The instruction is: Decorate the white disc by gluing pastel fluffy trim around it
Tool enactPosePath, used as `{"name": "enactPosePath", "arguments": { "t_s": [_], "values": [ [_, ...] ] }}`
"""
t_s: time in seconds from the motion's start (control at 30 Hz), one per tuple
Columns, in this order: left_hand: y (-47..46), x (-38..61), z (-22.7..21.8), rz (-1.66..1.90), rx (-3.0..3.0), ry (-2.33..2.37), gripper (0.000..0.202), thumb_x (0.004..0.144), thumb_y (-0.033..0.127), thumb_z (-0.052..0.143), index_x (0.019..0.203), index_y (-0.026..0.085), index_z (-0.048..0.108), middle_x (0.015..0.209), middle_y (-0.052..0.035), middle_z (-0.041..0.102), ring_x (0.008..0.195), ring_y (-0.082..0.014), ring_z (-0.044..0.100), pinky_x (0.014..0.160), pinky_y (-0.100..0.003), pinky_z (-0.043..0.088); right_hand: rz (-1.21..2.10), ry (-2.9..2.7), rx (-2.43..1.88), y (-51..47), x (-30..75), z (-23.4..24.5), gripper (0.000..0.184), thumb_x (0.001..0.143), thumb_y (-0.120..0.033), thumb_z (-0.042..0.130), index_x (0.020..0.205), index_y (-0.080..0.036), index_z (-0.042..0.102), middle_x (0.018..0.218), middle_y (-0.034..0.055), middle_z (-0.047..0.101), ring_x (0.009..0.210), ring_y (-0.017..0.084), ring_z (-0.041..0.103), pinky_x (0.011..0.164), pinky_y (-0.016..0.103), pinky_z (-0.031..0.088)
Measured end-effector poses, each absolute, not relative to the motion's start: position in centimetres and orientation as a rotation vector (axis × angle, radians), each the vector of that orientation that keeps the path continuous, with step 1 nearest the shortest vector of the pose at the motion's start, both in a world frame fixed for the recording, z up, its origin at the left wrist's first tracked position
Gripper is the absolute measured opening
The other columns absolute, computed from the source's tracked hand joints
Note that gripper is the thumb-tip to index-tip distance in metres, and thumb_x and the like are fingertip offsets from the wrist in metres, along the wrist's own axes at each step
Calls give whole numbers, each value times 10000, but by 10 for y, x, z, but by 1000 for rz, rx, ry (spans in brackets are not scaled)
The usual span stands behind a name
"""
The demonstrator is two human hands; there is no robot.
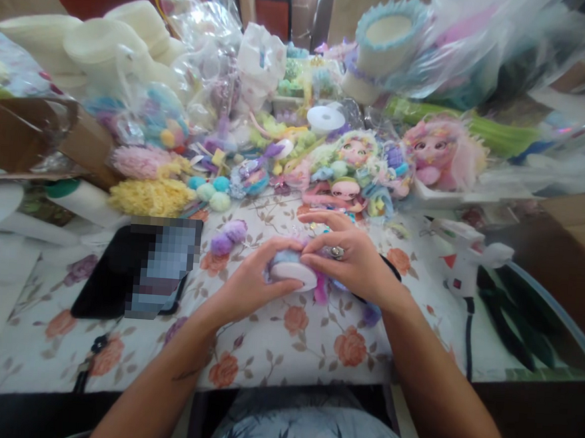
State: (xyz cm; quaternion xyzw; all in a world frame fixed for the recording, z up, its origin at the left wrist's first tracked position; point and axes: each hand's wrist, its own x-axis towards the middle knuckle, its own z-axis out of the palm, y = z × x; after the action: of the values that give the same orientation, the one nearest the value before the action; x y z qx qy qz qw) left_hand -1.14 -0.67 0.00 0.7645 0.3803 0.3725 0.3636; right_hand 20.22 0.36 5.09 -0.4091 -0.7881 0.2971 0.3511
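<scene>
The left hand [249, 273] has its fingers [286, 287] wrapped around a white spool [292, 277] wound with pale blue, over the near middle of the counter [268, 351]; whether it rests there is unclear. The right hand [357, 255], wearing a ring [337, 252], brings thumb and a finger together at the spool's far right edge; I cannot tell what they pinch. A purple pompom [228, 238] lies just left and far of the left hand, with a tablet [103, 276] further left. Dolls [435, 149] sit on the far side.
</scene>
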Motion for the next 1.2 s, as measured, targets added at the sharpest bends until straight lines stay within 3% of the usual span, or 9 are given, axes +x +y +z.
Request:
{"name": "enactPosePath", "arguments": {
  "t_s": [0.5, 0.9, 1.1, 1.2],
  "values": [
    [-6, -13, -1, 924, 2002, 979, 506, 814, 367, 770, 1264, 276, 556, 1253, -45, 668, 1178, -225, 632, 1008, -343, 509, 865, -1941, -1096, 1, 203, 51, 102, 893, -249, 676, 815, -235, 741, 1293, 77, 665, 1274, 256, 569, 1092, 474, 407],
    [-7, -12, 2, 925, 1960, 996, 547, 788, 372, 792, 1271, 283, 551, 1264, -47, 668, 1191, -246, 630, 1028, -374, 504, 869, -1912, -1106, 3, 195, 45, 120, 814, -239, 757, 713, -215, 696, 1239, 90, 676, 1228, 266, 591, 1082, 479, 400],
    [-7, -14, 3, 876, 1966, 1033, 609, 801, 376, 774, 1344, 289, 513, 1313, -66, 643, 1218, -275, 613, 1021, -395, 510, 879, -1871, -1128, 0, 199, 50, 119, 906, -287, 653, 826, -249, 733, 1315, 67, 663, 1290, 261, 565, 1101, 484, 394],
    [-7, -14, 2, 848, 1959, 1028, 605, 798, 365, 774, 1334, 275, 508, 1301, -73, 648, 1189, -271, 629, 988, -385, 522, 783, -1957, -1112, -2, 194, 52, 62, 858, -286, 712, 817, -243, 732, 1333, 90, 642, 1316, 287, 533, 1115, 498, 376]
  ]
}}
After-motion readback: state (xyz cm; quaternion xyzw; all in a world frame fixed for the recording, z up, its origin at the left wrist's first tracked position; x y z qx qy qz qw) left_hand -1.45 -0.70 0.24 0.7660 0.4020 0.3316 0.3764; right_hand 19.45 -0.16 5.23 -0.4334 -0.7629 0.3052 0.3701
